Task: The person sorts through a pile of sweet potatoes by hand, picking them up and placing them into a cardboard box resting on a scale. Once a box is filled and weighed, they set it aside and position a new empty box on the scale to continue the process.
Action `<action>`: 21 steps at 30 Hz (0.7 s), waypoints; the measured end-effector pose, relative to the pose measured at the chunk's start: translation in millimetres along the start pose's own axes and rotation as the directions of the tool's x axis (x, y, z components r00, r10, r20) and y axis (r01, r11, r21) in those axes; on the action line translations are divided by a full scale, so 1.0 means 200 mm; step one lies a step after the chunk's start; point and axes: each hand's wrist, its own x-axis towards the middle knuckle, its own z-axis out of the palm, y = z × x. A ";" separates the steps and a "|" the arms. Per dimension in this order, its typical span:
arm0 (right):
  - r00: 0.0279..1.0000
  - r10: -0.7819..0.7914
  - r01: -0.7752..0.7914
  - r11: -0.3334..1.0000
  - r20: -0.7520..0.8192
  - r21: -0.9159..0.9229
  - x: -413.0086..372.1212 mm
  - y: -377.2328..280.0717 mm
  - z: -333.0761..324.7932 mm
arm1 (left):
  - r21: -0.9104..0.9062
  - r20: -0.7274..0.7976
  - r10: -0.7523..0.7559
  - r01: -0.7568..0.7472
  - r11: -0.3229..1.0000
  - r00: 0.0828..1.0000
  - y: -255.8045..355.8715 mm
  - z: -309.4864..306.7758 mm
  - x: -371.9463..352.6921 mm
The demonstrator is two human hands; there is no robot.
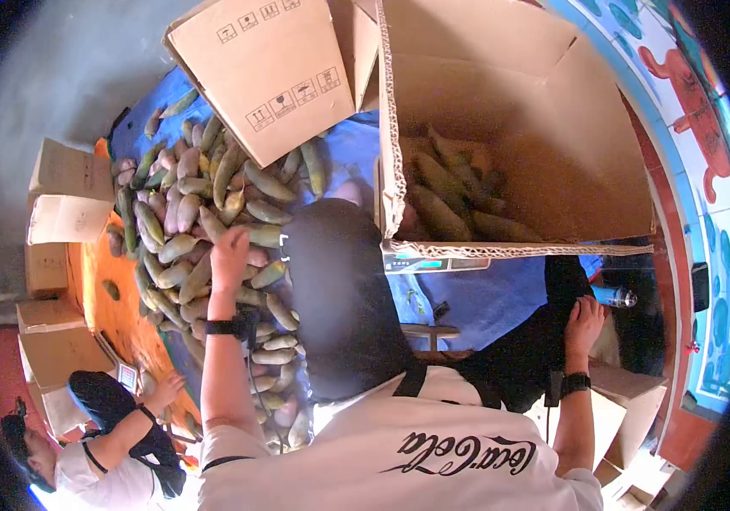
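Note:
My left hand (229,259) is over the pile, fingers curled down around the lower end of a long green radish (212,224). More green radishes (179,247), some with a pinkish cast, lie heaped around it on a blue sheet. My right hand (585,322) rests on my dark trouser knee, its fingers apart and holding nothing. In front of me an open cardboard box (518,94) holds several long green radishes (443,183) at its bottom. Below the box, part of a scale with a display (420,263) shows.
A tilted cardboard flap or box (263,68) overhangs the pile. At lower left another person (109,460) sits, one hand reaching toward an orange surface (97,272). Stacked cartons (71,192) stand at the left. A clear bottle (615,296) lies beyond my right knee.

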 end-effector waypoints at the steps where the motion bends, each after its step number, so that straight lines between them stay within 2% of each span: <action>1: 1.000 -0.015 0.015 1.000 -0.015 -0.012 0.00 0.01 0.01 | 0.026 0.034 -0.068 0.067 0.997 0.997 -0.17 0.05 -0.02; 3: 0.999 -0.036 0.035 0.999 -0.026 -0.029 0.01 0.00 0.01 | -0.240 0.115 -0.155 0.179 0.954 0.981 -0.94 0.33 -0.03; 4: 0.999 -0.029 0.028 0.999 -0.022 -0.044 0.01 -0.01 0.00 | -0.242 0.115 -0.162 0.185 0.952 0.980 -0.91 0.33 -0.07; 7: 0.999 -0.047 0.046 0.998 -0.013 -0.047 0.03 -0.02 0.00 | 0.073 0.204 -0.231 0.221 0.973 0.951 -0.71 0.32 -0.16; 8: 0.998 -0.065 0.064 0.997 -0.007 -0.032 0.03 -0.01 0.00 | 0.069 0.204 -0.240 0.230 0.971 0.949 -0.88 0.42 -0.16; 9: 0.997 -0.074 0.074 0.997 -0.005 -0.036 0.03 -0.01 0.00 | -0.142 0.193 -0.204 0.233 0.962 0.960 -1.14 0.59 -0.16; 10: 0.995 -0.098 0.097 0.994 -0.013 -0.050 0.03 0.00 0.01 | -0.347 0.172 -0.171 0.222 0.911 0.970 -1.10 0.62 -0.15; 11: 0.993 -0.120 0.119 0.991 -0.020 -0.065 0.03 0.01 0.01 | 0.050 0.293 -0.062 0.050 0.998 0.954 -1.07 0.61 -0.13; 12: 0.992 -0.128 0.126 0.989 -0.020 -0.071 0.02 0.03 0.04 | 0.044 0.292 -0.068 0.057 0.997 0.954 -1.07 0.65 -0.08; 13: 0.993 -0.113 0.109 0.988 -0.027 -0.113 0.01 0.05 0.07 | 0.417 0.478 -0.022 -0.205 0.886 0.878 -1.08 0.69 -0.04; 14: 0.995 -0.097 0.090 0.984 -0.035 -0.156 0.00 0.07 0.08 | 0.643 0.643 -0.068 -0.490 0.588 0.762 -1.09 0.73 -0.01; 15: 0.992 -0.095 0.111 0.976 0.087 -0.190 -0.01 0.08 0.06 | 0.646 0.570 0.221 -0.598 0.474 0.791 -1.04 0.71 -0.04; 16: 0.991 -0.100 0.115 0.974 0.088 -0.194 -0.02 0.10 0.07 | 0.644 0.569 0.220 -0.596 0.480 0.792 -0.97 0.72 -0.04; 17: 0.994 -0.111 0.113 0.982 0.026 -0.150 -0.02 0.14 0.11 | 0.399 0.337 0.086 -0.224 0.889 0.938 -0.89 0.75 -0.02; 18: 0.992 -0.117 0.113 0.988 -0.036 -0.105 -0.04 0.15 0.13 | -0.035 0.181 -0.176 0.185 0.982 0.968 -0.84 0.77 0.01; 19: 0.994 0.111 -0.105 0.981 -0.026 0.164 -0.07 0.14 0.13 | -0.016 0.264 -0.261 0.275 0.961 0.929 -0.80 0.77 0.06; 20: 0.985 0.172 -0.166 0.955 -0.002 0.244 -0.09 0.14 0.13 | -0.018 0.265 -0.263 0.277 0.961 0.928 -0.77 0.77 0.08; 21: 0.984 0.177 -0.178 0.952 0.029 0.249 -0.10 0.12 0.10 | -0.043 0.258 -0.362 0.385 0.922 0.896 -0.71 0.77 0.11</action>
